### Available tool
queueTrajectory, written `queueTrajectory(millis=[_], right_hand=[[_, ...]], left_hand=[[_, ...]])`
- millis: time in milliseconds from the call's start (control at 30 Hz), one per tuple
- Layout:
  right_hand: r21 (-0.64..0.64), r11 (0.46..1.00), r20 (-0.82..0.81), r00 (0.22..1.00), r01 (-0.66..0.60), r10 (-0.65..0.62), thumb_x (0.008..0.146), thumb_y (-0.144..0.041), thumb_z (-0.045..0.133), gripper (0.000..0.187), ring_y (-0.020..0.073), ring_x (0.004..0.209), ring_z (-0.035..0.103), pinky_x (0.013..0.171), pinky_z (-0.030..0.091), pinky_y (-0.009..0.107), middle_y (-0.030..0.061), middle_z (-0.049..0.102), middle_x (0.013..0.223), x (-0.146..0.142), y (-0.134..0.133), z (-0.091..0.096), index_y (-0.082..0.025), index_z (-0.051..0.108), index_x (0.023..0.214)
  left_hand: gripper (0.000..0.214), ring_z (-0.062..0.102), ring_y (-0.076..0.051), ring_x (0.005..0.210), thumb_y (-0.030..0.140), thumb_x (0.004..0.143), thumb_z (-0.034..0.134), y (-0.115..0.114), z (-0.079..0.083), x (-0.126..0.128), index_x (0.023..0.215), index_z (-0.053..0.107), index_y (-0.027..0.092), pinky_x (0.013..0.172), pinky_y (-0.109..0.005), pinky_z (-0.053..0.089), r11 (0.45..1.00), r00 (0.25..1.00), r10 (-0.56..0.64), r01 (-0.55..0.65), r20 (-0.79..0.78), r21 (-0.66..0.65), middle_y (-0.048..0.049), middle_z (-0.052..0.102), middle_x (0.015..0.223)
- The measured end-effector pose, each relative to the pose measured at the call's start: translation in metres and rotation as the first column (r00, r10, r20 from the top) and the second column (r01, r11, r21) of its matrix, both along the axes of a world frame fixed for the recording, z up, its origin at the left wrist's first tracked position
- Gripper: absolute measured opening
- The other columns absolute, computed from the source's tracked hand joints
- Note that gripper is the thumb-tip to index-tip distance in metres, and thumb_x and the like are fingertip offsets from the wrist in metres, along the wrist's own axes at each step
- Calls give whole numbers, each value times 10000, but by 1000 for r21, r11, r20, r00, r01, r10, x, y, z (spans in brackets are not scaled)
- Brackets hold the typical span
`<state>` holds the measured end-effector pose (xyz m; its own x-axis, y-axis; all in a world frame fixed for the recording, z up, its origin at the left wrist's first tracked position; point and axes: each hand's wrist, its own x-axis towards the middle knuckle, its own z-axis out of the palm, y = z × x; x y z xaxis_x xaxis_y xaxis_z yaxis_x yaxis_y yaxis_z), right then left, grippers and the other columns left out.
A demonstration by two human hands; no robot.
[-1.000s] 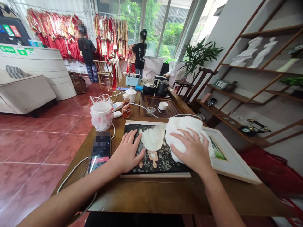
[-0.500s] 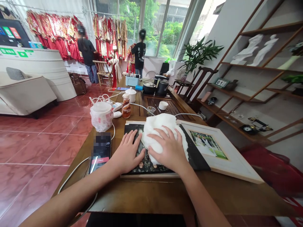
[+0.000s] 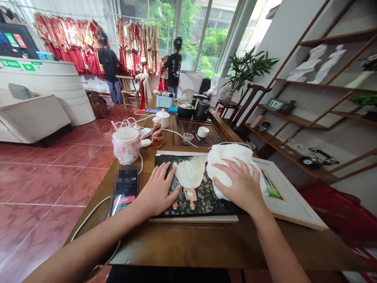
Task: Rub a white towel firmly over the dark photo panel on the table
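My left hand lies flat with fingers spread on the left side of a dark photo print on the wooden table. My right hand presses a white cloth onto the print's right edge, fingers spread over the cloth. The cloth partly covers a white-framed photo lying to the right.
A phone with a cable lies left of the print. Behind stand a bagged white container, a brown bottle, a lidded cup, kettles and a tea tray. A wooden chair and shelves are on the right. Two people stand by red garments far back.
My right hand slid the cloth left across the print, then back right to the print's right edge. My left hand stayed in place.
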<state>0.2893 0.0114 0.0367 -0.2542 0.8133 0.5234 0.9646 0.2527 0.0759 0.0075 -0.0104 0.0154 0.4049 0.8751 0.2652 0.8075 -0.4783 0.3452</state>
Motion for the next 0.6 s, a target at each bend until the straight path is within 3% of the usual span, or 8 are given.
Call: queueTrajectory(millis=[233,400,600], right_hand=[[-89,979,-29,983,-183,182,827,-450,576,329,329,1309,409,1085,156,600,-15,624,1295,-26,-8,8,-389,664,1137],[-229,878,-41,905,-420,422,807,-445,603,378,320,1330,390,1111,144,592,-23,611,1312,-49,-13,20,-406,643,1182],[-312,821,-52,871,-479,488,792,-453,623,456,305,1359,369,1117,161,592,-9,534,1409,-48,13,32,-401,605,1244]], left_hand=[[625,215,-334,1462,467,976,412,0,-2,1,1496,323,132,1173,-526,216,1000,998,11,-11,-58,-5,-181,286,1564],[615,235,-329,1454,461,974,428,2,-2,1,1490,337,139,1168,-522,230,1000,999,21,-21,-49,8,-177,302,1556],[601,232,-315,1457,473,987,414,16,-2,-10,1498,335,166,1174,-508,224,999,999,27,-28,-41,-17,-156,289,1565]])
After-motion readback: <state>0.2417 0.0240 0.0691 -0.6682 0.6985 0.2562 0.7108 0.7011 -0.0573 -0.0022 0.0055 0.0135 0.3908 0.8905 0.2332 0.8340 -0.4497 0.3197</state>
